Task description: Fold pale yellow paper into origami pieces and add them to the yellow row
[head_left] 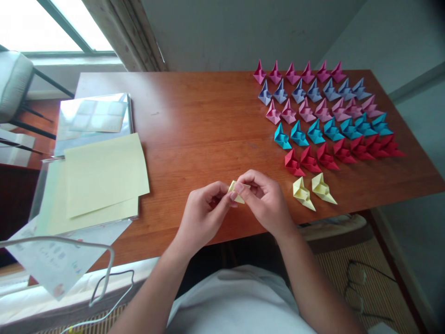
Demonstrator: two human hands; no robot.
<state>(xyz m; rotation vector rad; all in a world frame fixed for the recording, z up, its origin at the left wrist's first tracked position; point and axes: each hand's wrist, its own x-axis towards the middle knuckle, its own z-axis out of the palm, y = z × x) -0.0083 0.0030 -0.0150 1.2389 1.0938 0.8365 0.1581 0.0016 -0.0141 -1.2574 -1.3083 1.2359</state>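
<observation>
Between my hands, just above the front edge of the wooden table, is a small folded piece of pale yellow paper. My left hand pinches its left side with thumb and fingers. My right hand grips its upper right part, the thumb pressed on top. Fingers cover much of the paper, so its full shape is hidden. To the right of my right hand stand two finished-looking yellow origami pieces, pointed and boat-like. Behind them is a row of red origami pieces of like shape.
Farther back run rows of turquoise, pink, lavender and magenta origami pieces. At left, pale yellow sheets lie on a clear-covered folder. A white cable loops at front left; glasses lie lower right.
</observation>
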